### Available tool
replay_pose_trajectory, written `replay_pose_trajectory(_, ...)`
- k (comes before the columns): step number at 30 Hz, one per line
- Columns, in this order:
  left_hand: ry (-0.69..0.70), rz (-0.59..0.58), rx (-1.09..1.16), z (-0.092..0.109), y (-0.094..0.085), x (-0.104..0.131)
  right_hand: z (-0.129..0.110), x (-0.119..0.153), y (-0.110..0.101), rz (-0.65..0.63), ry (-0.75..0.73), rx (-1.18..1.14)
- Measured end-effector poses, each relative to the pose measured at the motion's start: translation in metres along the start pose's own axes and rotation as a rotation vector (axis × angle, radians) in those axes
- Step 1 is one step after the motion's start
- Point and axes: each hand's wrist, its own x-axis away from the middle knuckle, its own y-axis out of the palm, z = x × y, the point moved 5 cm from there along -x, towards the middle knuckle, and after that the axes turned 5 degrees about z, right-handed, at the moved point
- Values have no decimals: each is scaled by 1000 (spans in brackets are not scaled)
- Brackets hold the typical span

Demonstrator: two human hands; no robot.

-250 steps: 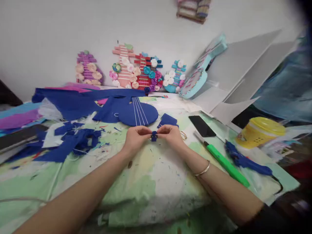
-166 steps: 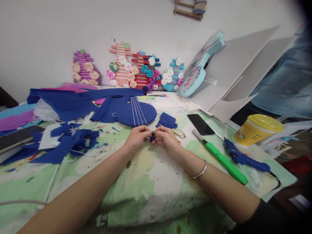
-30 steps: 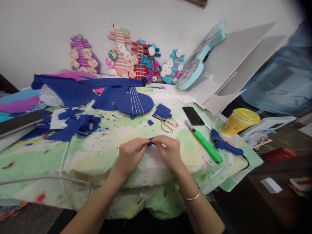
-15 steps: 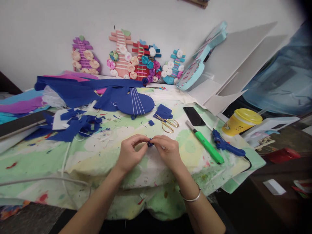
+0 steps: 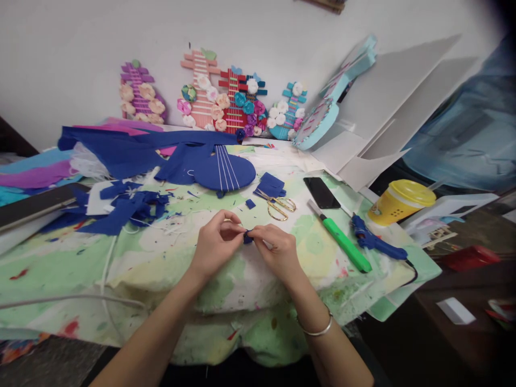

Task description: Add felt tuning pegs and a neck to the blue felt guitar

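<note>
A small dark blue piece of crepe paper (image 5: 248, 237) is held between my two hands just above the table. My right hand (image 5: 278, 250) pinches it between thumb and index finger. From the other side, my left hand (image 5: 215, 244) grips its edge, thumb against it and fingers curled; part of the piece is hidden by the fingertips. Beyond the hands lie a small blue square (image 5: 250, 203), a stack of blue paper pieces (image 5: 271, 184) and gold-handled scissors (image 5: 278, 207). Farther back is a blue guitar-shaped body (image 5: 226, 173) with white strings.
To the right lie a black phone (image 5: 321, 192), a green utility knife (image 5: 344, 242), a blue glue gun (image 5: 373, 239) and a yellow cup (image 5: 403, 201). Blue scraps (image 5: 129, 209) and a white cable (image 5: 107, 263) are on the left. Decorated guitars (image 5: 234, 102) lean against the wall.
The fingers of my left hand have lifted and parted slightly from the thumb, showing a little more of the blue piece. My right hand keeps its pinch in nearly the same place.
</note>
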Motion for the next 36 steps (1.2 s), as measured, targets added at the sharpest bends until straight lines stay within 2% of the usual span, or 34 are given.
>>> replay_pose_trajectory(7,-5,-143,-119,9,0,-14,-1,0,0,11,-10,0)
replay_pose_trajectory(13,-108,-290,-47,5,-1,-20,0,2,-1,24,8,20)
replay_pose_trajectory(18,-166,-304,-22,4,-2,-21,1,3,-2,45,28,69)
replay_pose_trajectory(25,-184,-305,-54,7,-1,-25,-2,1,-1,18,-31,14)
replay_pose_trajectory(28,-139,-293,-109,10,-1,-24,-3,1,-1,18,-46,12)
replay_pose_trajectory(36,90,-259,-346,27,1,-14,-4,1,-1,17,-51,29)
